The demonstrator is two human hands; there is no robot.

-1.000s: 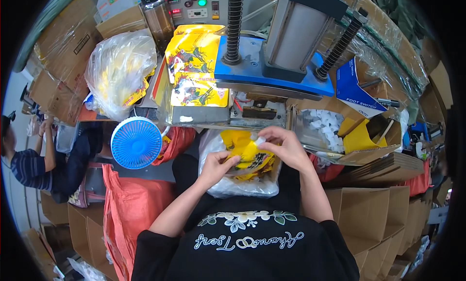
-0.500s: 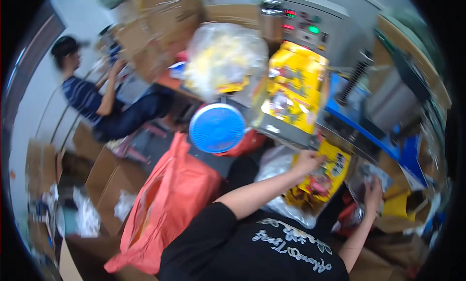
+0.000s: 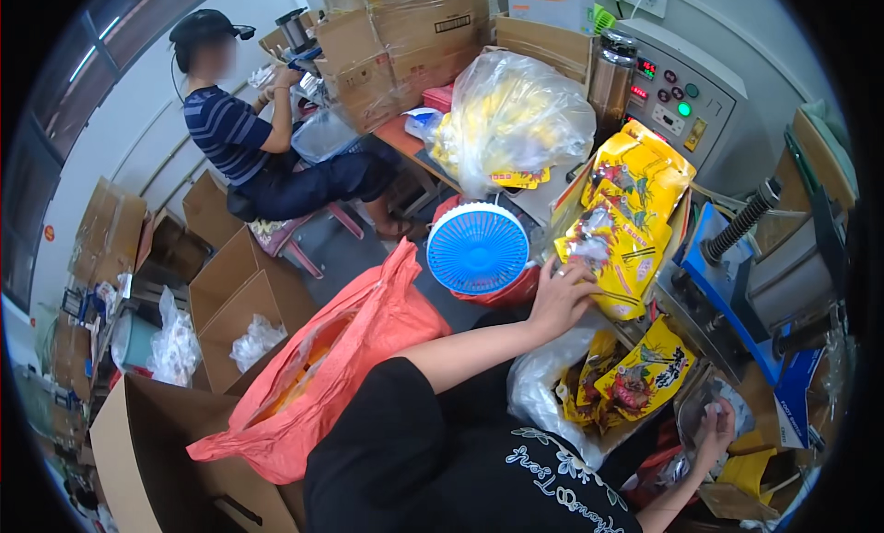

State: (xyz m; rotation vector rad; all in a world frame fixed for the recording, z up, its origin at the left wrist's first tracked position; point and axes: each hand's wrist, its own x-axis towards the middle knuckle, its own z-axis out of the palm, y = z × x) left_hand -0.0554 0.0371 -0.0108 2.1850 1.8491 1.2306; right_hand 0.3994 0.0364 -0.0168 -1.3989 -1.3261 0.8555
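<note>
— Swung further left since half a second ago, head view now taking in more floor; left hand (image 3: 560, 298) stretched out to the stack of yellow pouches (image 3: 626, 229), where before reaching lower toward the lap bag.

— And around that hand?

— Just left of it, a round blue fan (image 3: 478, 248). Beyond the fingers, a sealing machine (image 3: 681, 109) with a grey control panel and lit buttons. Up and left of it, a clear bag of yellow packets (image 3: 511, 118) on an orange table (image 3: 405, 139), cardboard cartons (image 3: 405, 35) behind. Below the forearm, a red plastic sack (image 3: 341, 367), gaping open. Farther left, open brown boxes (image 3: 235, 293) on a grey floor, and a seated person in a striped shirt (image 3: 226, 132).

— Pose of the left hand?

— Arm extended forward, palm down, fingers spread and curled onto the lowest pouch's edge, touching it.

— Right hand?

— Right hand (image 3: 711, 432) low by the lap, fingers closed around a small clear wrapper (image 3: 704, 404), holding something white. Just left of it, a clear bag with more yellow pouches (image 3: 635, 376) on the lap.
</note>
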